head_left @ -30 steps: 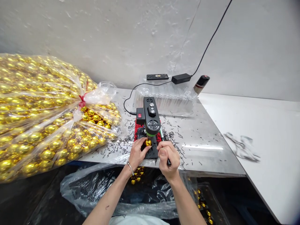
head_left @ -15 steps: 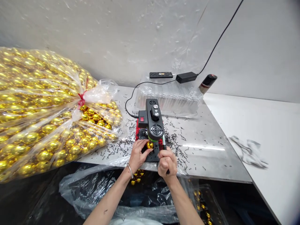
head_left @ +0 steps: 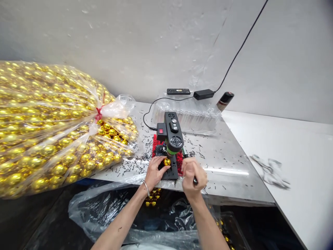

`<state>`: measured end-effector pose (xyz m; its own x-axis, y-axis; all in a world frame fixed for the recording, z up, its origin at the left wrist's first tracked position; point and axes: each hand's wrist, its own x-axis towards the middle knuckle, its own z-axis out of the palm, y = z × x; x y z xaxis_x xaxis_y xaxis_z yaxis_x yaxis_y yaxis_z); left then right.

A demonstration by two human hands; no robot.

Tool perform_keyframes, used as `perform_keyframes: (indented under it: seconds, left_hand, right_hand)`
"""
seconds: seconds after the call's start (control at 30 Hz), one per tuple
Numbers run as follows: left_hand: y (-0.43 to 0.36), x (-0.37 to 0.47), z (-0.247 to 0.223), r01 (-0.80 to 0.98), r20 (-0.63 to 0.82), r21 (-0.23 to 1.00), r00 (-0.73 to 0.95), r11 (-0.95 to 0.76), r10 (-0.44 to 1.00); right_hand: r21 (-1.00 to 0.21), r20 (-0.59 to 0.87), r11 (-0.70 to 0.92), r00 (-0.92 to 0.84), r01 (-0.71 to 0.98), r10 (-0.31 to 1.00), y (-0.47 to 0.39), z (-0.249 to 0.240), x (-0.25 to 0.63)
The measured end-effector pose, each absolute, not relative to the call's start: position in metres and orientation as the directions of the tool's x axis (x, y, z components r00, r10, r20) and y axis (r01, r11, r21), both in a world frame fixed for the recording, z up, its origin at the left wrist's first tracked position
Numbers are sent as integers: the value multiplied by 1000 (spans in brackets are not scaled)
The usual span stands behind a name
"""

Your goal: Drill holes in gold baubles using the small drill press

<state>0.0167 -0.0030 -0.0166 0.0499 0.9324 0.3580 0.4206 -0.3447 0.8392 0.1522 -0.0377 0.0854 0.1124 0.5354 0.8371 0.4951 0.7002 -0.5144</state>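
Note:
Between the thumb and fingers of my left hand (head_left: 155,171) is a shiny gold ball (head_left: 167,161). The ball sits under the head of a small black bench drill press (head_left: 174,131), over its black base (head_left: 171,171). What touches the top of the ball is hidden by the press head. My right hand (head_left: 194,176) is wrapped round the press's lever handle (head_left: 195,180), whose dark end pokes out below my fist. A red mat (head_left: 180,163) lies under the press. Dark curly shavings (head_left: 140,163) are strewn on the metal table around it.
Big clear bags of gold balls (head_left: 52,139) fill the left side. Behind the press are a clear plastic tray (head_left: 197,121), a remote control (head_left: 178,91), a power adapter (head_left: 204,94) and a spray can (head_left: 225,100). White gloves (head_left: 272,172) lie right. An open plastic bag (head_left: 104,215) hangs below the table edge.
My right hand has swung the lever handle to the right and tilted it. My left hand still holds the ball under the press. The view has shifted slightly.

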Motion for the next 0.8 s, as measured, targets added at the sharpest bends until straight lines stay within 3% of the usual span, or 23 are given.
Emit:
perform_keyframes:
  seconds: [0.13,0.27,0.37,0.53,0.67,0.8]
  left_hand:
    - [-38,-1,-7,446,445,774,120,-449,887]
    - [-87,-19,-11,498,495,622,349,-604,796]
    - [-93,-32,-15,561,529,540,354,-627,772]
    - [-21,-72,18,805,541,511,-29,-301,841]
    - [50,-102,51,921,247,390,-122,17,961]
    - [85,-109,54,929,50,357,-122,96,991]
  right_hand:
    - [-578,792,679,110,452,601,-41,110,152]
    - [-550,816,696,117,461,567,-42,96,152]
    - [-551,820,697,141,460,555,-41,83,151]
    - [-555,822,697,171,453,543,-41,78,149]
    - [-543,831,709,166,450,531,-40,76,150]
    - [-539,831,705,157,460,533,-40,74,150]
